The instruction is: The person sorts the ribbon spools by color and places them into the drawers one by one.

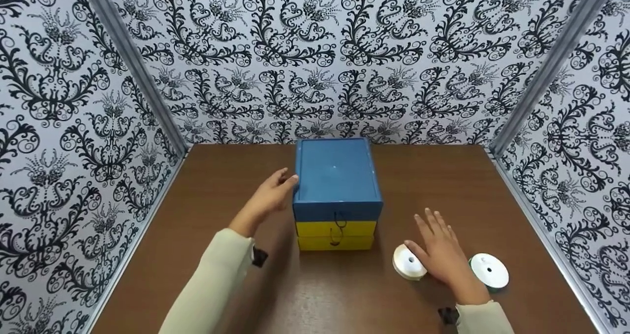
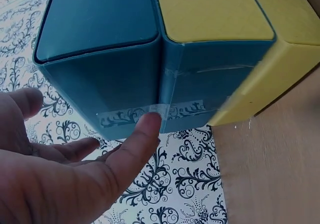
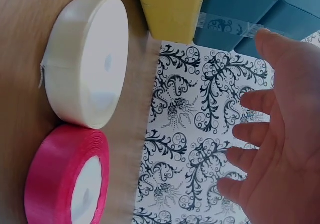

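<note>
A stack of drawers [image 1: 338,171], blue on top with yellow drawer fronts [image 1: 337,229] below and black loop pulls, stands mid-table. My left hand [image 1: 268,196] is beside its left side, fingers relaxed and holding nothing; in the left wrist view the thumb overlaps the blue side [image 2: 107,86]. To the right of the stack, my right hand [image 1: 440,250] spreads its fingers and grips nothing. It partly covers a cream ribbon spool [image 1: 408,265] in the head view. A pink ribbon spool [image 3: 60,179] lies beside the cream one in the right wrist view, hidden in the head view.
Right of my right hand lies another spool with a white face and green edge [image 1: 489,271]. Patterned walls [image 1: 315,68] with grey corner strips enclose the brown table [image 1: 221,176] at the back and sides. Clear tape [image 3: 225,25] runs across the stack's side.
</note>
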Available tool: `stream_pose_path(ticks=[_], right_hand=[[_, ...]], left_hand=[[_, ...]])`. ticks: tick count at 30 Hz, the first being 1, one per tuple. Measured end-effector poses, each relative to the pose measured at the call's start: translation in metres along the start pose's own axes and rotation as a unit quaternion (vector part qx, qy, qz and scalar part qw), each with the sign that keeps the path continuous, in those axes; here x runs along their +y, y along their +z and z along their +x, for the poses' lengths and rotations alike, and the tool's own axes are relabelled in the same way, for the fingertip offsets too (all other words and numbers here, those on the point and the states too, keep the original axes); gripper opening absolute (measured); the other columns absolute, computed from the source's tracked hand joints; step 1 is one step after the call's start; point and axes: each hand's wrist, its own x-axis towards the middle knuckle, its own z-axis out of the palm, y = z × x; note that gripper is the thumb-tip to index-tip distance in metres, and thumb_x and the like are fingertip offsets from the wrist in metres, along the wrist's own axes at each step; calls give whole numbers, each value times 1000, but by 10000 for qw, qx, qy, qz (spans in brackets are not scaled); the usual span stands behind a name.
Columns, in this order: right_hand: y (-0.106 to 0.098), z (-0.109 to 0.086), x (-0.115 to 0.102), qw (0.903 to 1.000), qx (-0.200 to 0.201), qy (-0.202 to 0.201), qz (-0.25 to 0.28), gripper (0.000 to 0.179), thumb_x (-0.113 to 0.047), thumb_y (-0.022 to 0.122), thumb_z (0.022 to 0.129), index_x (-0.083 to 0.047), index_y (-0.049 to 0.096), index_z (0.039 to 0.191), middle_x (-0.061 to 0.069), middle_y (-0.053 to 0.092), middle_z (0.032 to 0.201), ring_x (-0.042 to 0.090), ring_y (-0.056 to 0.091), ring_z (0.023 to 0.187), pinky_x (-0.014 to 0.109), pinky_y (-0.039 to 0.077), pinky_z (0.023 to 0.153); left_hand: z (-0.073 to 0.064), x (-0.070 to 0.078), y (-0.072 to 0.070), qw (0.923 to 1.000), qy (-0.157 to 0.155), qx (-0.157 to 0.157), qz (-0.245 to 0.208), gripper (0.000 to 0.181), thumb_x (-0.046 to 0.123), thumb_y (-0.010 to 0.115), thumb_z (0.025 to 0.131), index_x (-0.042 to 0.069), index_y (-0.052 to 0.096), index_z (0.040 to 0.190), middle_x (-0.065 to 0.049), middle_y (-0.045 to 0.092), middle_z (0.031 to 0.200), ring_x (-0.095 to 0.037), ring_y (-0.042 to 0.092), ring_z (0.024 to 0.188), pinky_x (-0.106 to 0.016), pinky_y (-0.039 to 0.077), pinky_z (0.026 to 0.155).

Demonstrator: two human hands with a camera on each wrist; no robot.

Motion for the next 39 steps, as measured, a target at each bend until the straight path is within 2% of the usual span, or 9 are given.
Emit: stream_pose_path(ticks=[7,11,16,24,28,33,36,39], right_hand=[[-7,5,-2,9994,-262,18,242,74,-58,44,89,-9,32,143,16,18,150,37,15,136,61,18,101],[-9,7,-4,9980,-195,-246,555,70,-52,48,90,-7,34,142,17,23,148,38,21,134,61,23,99],[-12,10,-7,9944,-147,-501,923,64,-44,54,90,-5,39,139,19,30,145,40,31,129,59,28,97],[-21,13,-20,9813,-619,-270,1800,56,-45,53,90,-10,49,133,13,45,136,34,41,124,54,32,98],[-25,14,-26,9656,-956,-253,2404,46,-41,50,93,-16,51,131,7,52,130,26,51,116,49,38,94],[-28,19,-34,9372,-1189,-483,3243,34,-30,48,96,-18,53,127,1,57,123,18,54,111,37,42,93],[-26,25,-39,9109,-1292,-760,3845,31,-19,44,98,-10,53,126,6,58,120,18,56,108,30,43,91],[-23,30,-44,8745,-1492,-1021,4502,32,-9,37,100,2,50,126,17,57,118,24,57,107,28,44,89]], left_hand=[[13,7,12,9998,-203,-3,-30,71,43,55,90,13,24,146,-11,41,137,-28,48,115,-42,51,74],[16,3,19,9992,-243,-126,-300,67,41,54,91,15,25,146,-12,39,138,-32,51,111,-46,50,77],[17,-2,22,9991,-203,-128,-348,63,37,53,92,15,26,145,-14,38,139,-32,54,107,-45,50,78],[13,-1,22,9991,-238,-233,-259,64,36,52,93,14,22,146,-16,35,141,-33,52,110,-47,48,81],[13,1,24,9988,-218,-287,-336,63,35,51,94,15,22,146,-15,35,141,-33,52,110,-48,47,82],[14,2,25,9986,-193,-312,-372,62,35,50,94,16,23,146,-14,36,140,-31,53,109,-45,48,81],[14,2,24,9991,-170,-242,-303,62,37,51,93,17,24,146,-13,37,140,-31,53,108,-45,48,81],[15,2,24,9994,-128,-200,-265,63,38,51,93,18,24,146,-12,36,141,-31,53,109,-46,48,80]])
